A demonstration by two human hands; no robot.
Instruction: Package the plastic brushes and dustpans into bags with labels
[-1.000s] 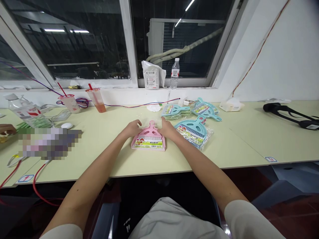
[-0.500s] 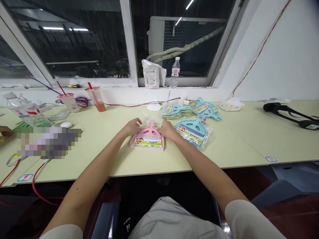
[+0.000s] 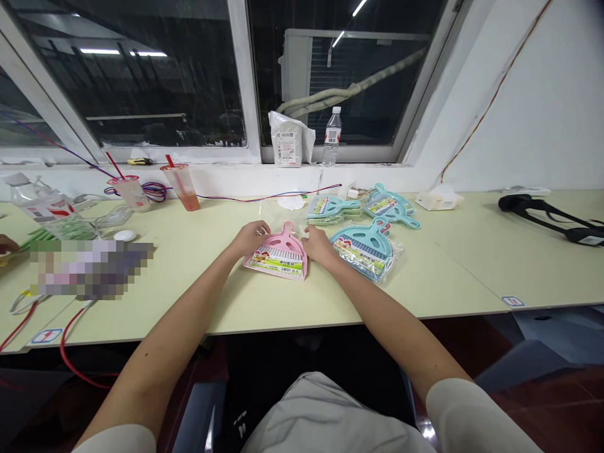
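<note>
A pink dustpan (image 3: 287,238) with a small white-bristled brush and a printed label (image 3: 276,262) lies on the table in front of me, turned slightly. Faint clear film of a plastic bag (image 3: 276,212) shows just beyond its handle; how much of the pan it covers, I cannot tell. At the pan's left edge is my left hand (image 3: 251,240), its fingers curled in a pinch on the film. My right hand (image 3: 319,245) is closed by the right edge, thumb and forefinger together, apparently on the film too. A bagged blue dustpan set (image 3: 362,248) lies right of it.
More blue and green dustpan sets (image 3: 333,209) lie behind. Drink cups (image 3: 182,189), a white mouse (image 3: 125,235) and a large bottle (image 3: 42,204) stand leftward, where another person's hand (image 3: 7,244) shows. A tissue pack (image 3: 438,200) and black headgear (image 3: 547,217) are rightward.
The pink dustpan has turned a little clockwise and shifted slightly away from me and left. My left hand has moved slightly left; my right hand has shifted little.
</note>
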